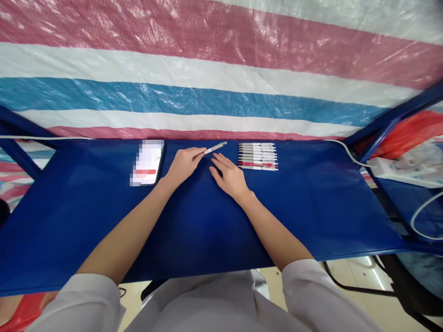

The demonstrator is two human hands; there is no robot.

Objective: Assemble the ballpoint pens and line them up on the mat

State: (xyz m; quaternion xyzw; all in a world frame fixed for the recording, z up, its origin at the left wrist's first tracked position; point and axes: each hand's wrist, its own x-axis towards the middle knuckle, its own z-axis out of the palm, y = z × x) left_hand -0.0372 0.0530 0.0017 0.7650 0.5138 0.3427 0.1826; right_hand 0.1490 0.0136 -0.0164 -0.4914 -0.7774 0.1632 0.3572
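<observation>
My left hand is closed around a white pen, which points to the right and away from me just above the blue table. My right hand lies flat on the table with its fingers stretched out, just right of the left hand and under the pen's tip. A row of several white pens, one with red markings, lies side by side to the right of my right hand.
A phone lies on the table left of my left hand. A striped red, white and blue tarp hangs behind the table. At the right, a white power strip with cables sits on a neighbouring blue shelf.
</observation>
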